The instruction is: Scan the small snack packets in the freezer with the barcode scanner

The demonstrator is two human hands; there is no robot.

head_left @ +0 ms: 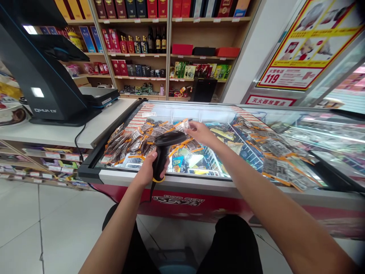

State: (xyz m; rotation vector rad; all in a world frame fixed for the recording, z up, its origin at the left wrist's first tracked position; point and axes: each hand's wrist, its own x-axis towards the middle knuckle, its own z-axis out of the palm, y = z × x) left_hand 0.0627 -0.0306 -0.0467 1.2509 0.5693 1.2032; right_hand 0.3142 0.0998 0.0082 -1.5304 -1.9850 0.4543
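My left hand [148,166] is wrapped round the handle of a black barcode scanner [163,150], its head tilted to the right above the freezer's glass top. A small snack packet [184,125] with an orange edge is pinched between the fingers of my right hand [201,134], just beyond the scanner head. Under and left of the scanner spreads a heap of similar brown-and-orange packets [134,140]. A second pile of packets [273,148] covers the glass to the right of my right forearm. The scanner's head hides part of the left heap.
Frozen goods in wire baskets [213,158] show through the glass of the chest freezer [182,179]. On the left counter [51,133] stands a black checkout terminal [42,76] with a trailing cable [78,140]. Shelves of boxes and bottles [168,55] rise behind. My knees are close to the freezer front.
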